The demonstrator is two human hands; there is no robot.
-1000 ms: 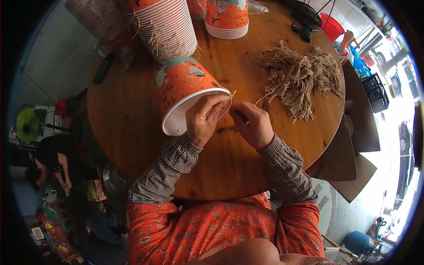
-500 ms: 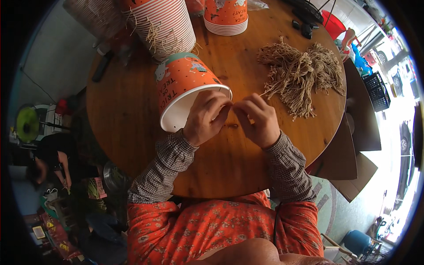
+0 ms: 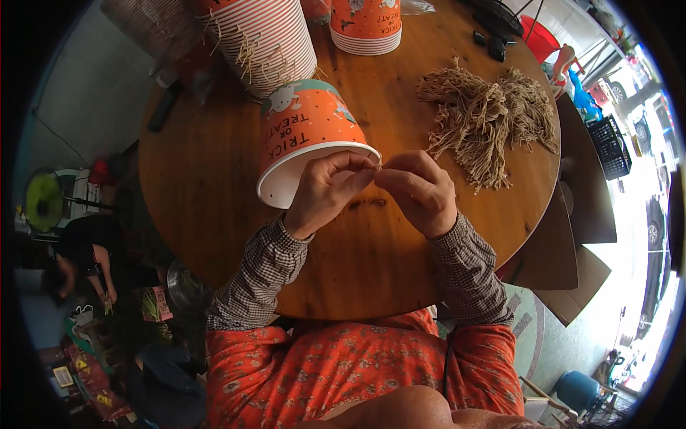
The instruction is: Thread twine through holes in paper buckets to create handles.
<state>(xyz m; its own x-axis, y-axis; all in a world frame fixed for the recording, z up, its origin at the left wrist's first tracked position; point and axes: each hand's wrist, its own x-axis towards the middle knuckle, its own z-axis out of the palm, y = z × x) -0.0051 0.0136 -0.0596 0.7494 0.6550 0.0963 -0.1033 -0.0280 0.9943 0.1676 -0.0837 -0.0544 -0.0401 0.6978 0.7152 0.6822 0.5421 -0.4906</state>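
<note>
Fingertips of both hands are pinched together at the rim of an orange paper bucket (image 3: 304,139), which lies tilted on its side on the round wooden table (image 3: 207,186) with its white mouth turned toward the person. The left hand (image 3: 325,193) is pressed against the rim, thumb and forefinger closed narrowly on a thin tan string (image 3: 379,164); the right hand (image 3: 420,189) is closed on the same string just beside it. The step in hand is judged to be the fastening of a string handle at the rim. A steady bucket and a fine grip on the string end would be called for next. A heap of cut strings (image 3: 486,118) lies near the right hand, and stacks of buckets (image 3: 268,43) stand beyond
</note>
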